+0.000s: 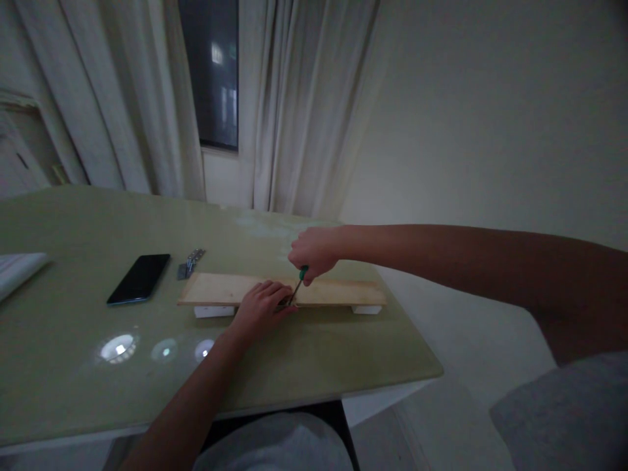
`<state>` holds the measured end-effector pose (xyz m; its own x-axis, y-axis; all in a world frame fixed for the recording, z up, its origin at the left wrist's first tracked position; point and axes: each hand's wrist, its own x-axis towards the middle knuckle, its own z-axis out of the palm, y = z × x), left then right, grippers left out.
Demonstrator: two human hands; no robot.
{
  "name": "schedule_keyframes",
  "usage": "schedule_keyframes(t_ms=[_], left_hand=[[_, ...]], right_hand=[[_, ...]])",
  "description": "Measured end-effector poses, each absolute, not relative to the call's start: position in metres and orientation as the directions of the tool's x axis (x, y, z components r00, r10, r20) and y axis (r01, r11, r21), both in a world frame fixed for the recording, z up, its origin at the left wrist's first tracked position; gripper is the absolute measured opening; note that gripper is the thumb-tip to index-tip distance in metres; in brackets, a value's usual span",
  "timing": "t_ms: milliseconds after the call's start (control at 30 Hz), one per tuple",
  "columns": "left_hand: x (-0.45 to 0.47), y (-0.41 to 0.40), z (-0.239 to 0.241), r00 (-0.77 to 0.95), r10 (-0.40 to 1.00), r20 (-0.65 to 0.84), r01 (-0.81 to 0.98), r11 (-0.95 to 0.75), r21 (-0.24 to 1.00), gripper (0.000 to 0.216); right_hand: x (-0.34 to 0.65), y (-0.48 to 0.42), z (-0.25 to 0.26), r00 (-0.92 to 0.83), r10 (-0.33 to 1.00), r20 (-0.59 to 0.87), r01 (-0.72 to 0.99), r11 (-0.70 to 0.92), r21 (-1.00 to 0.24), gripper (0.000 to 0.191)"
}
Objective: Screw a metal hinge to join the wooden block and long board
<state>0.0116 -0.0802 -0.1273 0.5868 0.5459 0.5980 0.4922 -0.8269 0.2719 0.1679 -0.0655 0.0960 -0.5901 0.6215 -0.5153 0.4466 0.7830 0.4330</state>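
Observation:
A long pale wooden board [220,288] lies across the green table [318,353], raised on two small white blocks [214,311]. My right hand [314,252] is closed round a green-handled screwdriver [299,281], whose tip points down at the board's near edge. My left hand [262,306] rests on the board right beside the tip, fingers curled over something small that I cannot make out.
A dark phone [140,278] lies face up left of the board. A small metal bracket [191,262] sits between them. A white object [17,271] is at the far left edge. Curtains [294,104] and a window stand behind the table.

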Motion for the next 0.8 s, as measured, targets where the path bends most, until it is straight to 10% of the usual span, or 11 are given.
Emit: schedule_keyframes(t_ms=[433,567,667,800], left_hand=[[0.005,-0.086,-0.123,0.500,0.583,0.640,0.553,-0.784,0.282,0.027],[-0.005,-0.083,-0.123,0.392,0.656,0.645,0.720,-0.655,0.229,0.038],[-0.011,-0.080,-0.127,0.414,0.670,0.616,0.703,-0.665,0.252,0.045],[-0.013,-0.080,-0.127,0.381,0.725,0.573,0.639,-0.655,0.403,0.046]], right_hand=[[0.244,-0.099,0.085,-0.576,0.798,-0.179,0.655,0.581,0.482,0.022],[0.267,-0.102,0.022,-0.353,0.924,0.145,0.929,0.365,-0.063,0.036],[0.260,-0.102,-0.031,-0.047,0.959,0.279,0.637,0.244,-0.731,0.042],[0.238,-0.105,-0.071,0.025,0.963,0.269,0.481,0.224,-0.847,0.047]])
